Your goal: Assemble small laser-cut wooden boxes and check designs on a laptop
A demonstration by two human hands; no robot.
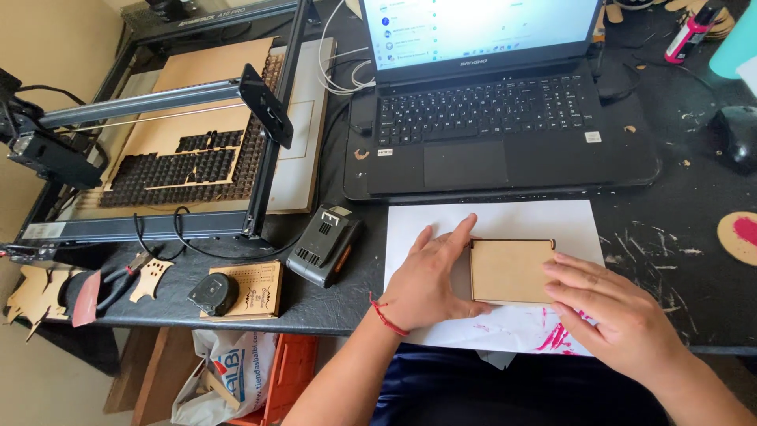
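Head view showed left hand (426, 280) and right hand (611, 312) pressing flat, ungripping, on a wood panel (509, 270) over paper (493, 217).

A wooden panel (509, 270) is lying on a sheet of paper (505, 217) at the near edge of the table (678, 213), with the left hand (430, 280) touching its left edge and the right hand (611, 312) resting on its right side. Behind the paper a laptop (489, 110) is sitting open. Left of the laptop a laser cutter (173, 134) is standing, and between it and the paper a power adapter (323, 244) is lying. A tape measure (213, 293) is resting on a small board (252, 290) left of the adapter.
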